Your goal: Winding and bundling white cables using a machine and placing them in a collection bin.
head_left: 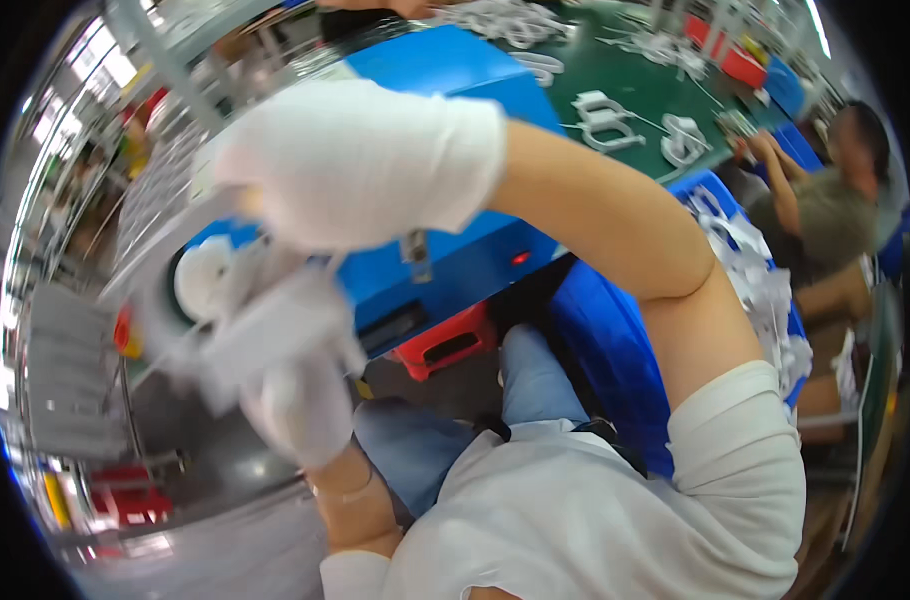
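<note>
The left hand point(295, 400) wears a white glove and is closed around a white plastic piece point(260, 330). The piece sits just above that hand, toward 12 o'clock, and it is blurry. The right hand point(345, 165) also wears a white glove. It reaches across at 1 o'clock from the piece and curls over its top edge, but I cannot tell if it truly grips it.

The piece looks thin, hard and light, like molded plastic. It may bend or snap if squeezed hard, so I think it is best held by its thicker flat edges, with both hands.

Behind the hands, at 2 o'clock, stands a blue machine point(445, 70). A blue bin point(615, 360) full of white pieces is at 3 o'clock. More white parts lie on a green table point(635, 70) farther up. Another person point(825, 200) sits at the far right.
</note>
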Demonstrator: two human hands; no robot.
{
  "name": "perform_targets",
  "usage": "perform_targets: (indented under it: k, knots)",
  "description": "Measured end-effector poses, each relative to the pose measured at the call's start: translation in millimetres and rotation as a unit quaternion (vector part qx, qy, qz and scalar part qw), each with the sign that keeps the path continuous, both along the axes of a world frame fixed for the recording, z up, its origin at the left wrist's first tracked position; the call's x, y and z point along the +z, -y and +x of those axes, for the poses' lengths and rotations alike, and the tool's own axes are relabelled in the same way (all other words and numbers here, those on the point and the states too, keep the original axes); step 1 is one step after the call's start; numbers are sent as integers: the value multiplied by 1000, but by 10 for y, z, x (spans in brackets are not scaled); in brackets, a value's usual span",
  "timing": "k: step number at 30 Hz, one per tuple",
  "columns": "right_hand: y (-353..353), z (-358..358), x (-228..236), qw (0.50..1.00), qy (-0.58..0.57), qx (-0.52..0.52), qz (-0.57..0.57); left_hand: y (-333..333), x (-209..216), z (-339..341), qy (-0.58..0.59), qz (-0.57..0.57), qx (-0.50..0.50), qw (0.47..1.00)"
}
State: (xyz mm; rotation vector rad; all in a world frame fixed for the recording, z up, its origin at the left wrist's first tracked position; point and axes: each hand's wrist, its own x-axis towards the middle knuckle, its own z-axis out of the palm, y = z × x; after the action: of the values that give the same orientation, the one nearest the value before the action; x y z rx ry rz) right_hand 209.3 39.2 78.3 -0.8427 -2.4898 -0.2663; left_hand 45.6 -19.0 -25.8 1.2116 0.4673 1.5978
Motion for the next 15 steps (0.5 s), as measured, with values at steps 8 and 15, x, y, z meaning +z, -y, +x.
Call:
perform_targets:
  k: [8, 15]
  knots:
    - [-180, 1926, -2, 814, -422, -301, -262, 170, -202, -476, -231, -26, -84, 969]
    - [-62, 3942, -1613, 574, -597, -478, -292, 345, -562, -712, -291, -126, -95, 944]
